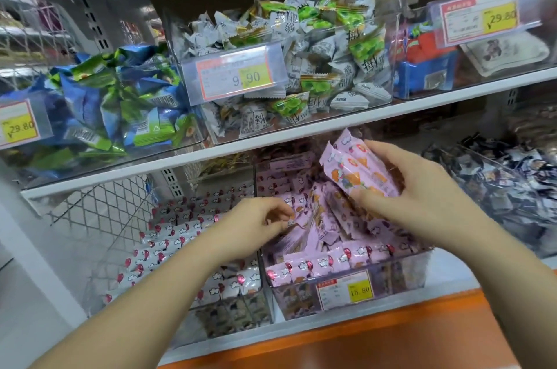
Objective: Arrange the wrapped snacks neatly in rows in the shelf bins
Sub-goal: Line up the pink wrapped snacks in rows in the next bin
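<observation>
The right hand grips a small stack of pink wrapped snack packets above the clear plastic shelf bin of matching packets. The left hand reaches into that bin, fingers pinching a lilac packet in the jumbled middle.

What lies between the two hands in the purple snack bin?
In the head view, loose purple snack packs lie jumbled between the left hand and the right hand, which holds a small stack.
</observation>
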Motion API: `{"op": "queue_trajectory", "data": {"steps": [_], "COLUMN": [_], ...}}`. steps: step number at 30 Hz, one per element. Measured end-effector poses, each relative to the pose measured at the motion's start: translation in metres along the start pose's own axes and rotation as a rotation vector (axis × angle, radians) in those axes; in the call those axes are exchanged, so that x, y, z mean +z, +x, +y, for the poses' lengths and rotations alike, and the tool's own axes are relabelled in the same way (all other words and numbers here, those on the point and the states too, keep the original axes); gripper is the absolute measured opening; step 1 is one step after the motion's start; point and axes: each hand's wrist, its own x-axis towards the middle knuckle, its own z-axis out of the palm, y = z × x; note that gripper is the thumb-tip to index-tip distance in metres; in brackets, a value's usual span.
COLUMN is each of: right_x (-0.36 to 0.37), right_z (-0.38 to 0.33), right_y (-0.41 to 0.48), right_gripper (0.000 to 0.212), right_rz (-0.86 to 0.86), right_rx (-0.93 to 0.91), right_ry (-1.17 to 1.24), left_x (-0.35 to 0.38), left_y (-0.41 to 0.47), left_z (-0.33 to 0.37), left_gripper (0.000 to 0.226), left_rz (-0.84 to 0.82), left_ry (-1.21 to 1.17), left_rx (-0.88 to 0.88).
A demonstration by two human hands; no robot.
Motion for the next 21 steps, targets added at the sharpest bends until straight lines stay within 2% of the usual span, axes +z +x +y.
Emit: {"op": "queue_trajectory", "data": {"steps": [3, 7, 16, 21], "right_x": [-0.005, -0.001, 0.014, 0.016], "right_z": [0.007, 0.018, 0.04, 0.044], "right_y": [0.009, 0.023, 0.03, 0.03], "right_gripper": [0.078, 0.078, 0.065, 0.066], "right_rz": [-0.006, -0.024, 0.025, 0.017], "right_rx": [0.005, 0.02, -0.003, -0.024], "right_ry": [-0.181, -0.374, -0.149, -0.152], "left_x": [0.002, -0.003, 0.012, 0.018], "left_y": [0.021, 0.044, 0.083, 0.084], "left_z": [-0.003, -0.001, 0.008, 0.009], "left_gripper": [0.025, 0.028, 0.063, 0.054], "left_rz": [-0.106, -0.217, -0.586, -0.578], "left_ry": [0.151, 0.407, 0.712, 0.758], "left_rx": [0.017, 0.035, -0.151, -0.133]}}
